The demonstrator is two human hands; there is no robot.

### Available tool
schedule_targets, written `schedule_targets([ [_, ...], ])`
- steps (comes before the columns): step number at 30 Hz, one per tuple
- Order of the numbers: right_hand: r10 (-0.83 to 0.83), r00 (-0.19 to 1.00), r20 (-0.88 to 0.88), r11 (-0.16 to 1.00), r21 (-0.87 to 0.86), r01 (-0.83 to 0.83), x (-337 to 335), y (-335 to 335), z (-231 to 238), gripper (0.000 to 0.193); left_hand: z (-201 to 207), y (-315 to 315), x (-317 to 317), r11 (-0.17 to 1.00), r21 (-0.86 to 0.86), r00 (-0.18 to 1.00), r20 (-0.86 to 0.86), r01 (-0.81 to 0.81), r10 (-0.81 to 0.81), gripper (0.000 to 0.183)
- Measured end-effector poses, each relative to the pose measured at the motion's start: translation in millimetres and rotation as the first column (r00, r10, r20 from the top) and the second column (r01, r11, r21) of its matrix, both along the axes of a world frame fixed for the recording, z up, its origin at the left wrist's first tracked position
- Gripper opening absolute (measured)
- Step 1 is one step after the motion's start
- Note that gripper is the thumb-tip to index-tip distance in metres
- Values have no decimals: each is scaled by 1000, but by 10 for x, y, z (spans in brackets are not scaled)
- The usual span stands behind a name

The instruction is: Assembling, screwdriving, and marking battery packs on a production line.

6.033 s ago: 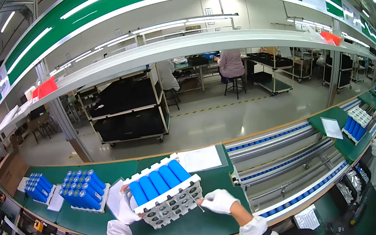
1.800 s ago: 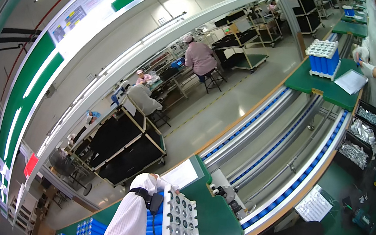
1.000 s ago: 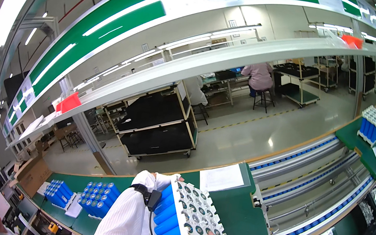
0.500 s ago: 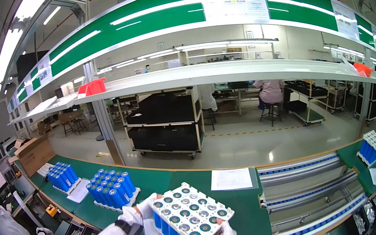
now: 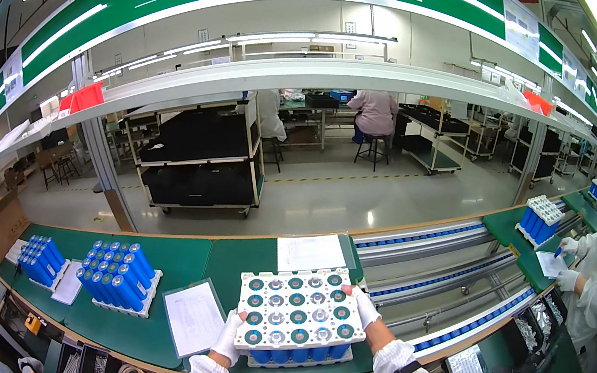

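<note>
Block of blue cells [image 5: 301,312], capped by a white top plate with round holes, sits at the near side of the green bench [image 5: 183,258], just right of a loose paper sheet [image 5: 192,319]. Left hand [image 5: 226,339], white-gloved, has its thumb over the plate's left edge; right hand [image 5: 364,312] grips the far right corner. Both hold the block, one on each side; hidden fingers, so I can't tell how firmly, nor whether the bench bears all the weight. My worry: the grip looks high, on the plate, so a lift could part plate from cells if the fit is loose. Uneven pull from those offset hands might tilt it. A leftward slide could ruck the sheet; further on, it might knock the uncapped cell group [image 5: 117,277]. Near edge is close, too: a slip there risks a drop.
</note>
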State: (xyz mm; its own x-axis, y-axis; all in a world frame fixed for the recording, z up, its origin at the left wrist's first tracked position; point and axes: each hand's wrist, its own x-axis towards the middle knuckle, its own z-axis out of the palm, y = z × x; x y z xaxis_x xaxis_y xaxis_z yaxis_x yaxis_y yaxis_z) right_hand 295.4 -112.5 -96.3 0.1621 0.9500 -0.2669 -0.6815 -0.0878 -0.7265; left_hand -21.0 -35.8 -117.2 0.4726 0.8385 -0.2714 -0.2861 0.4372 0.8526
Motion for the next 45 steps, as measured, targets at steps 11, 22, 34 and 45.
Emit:
schedule_targets([
  [11,-101,978,185,995,18,99,-20,13,-214,59,63,-207,-492,982,187,934,-351,1,66,61],
  [22,-312,526,791,949,278,146,504,-566,-1419,12,1513,-744,-2953,822,562,-27,-824,88,566,34],
  [34,-298,568,768,955,231,189,373,-814,-1185,26,875,-868,-3681,982,-187,-370,-912,-9,-177,49],
  [45,-253,542,801,967,191,168,176,-865,-856,8,871,-660,-4034,973,-142,-350,-915,-184,-200,45],
])
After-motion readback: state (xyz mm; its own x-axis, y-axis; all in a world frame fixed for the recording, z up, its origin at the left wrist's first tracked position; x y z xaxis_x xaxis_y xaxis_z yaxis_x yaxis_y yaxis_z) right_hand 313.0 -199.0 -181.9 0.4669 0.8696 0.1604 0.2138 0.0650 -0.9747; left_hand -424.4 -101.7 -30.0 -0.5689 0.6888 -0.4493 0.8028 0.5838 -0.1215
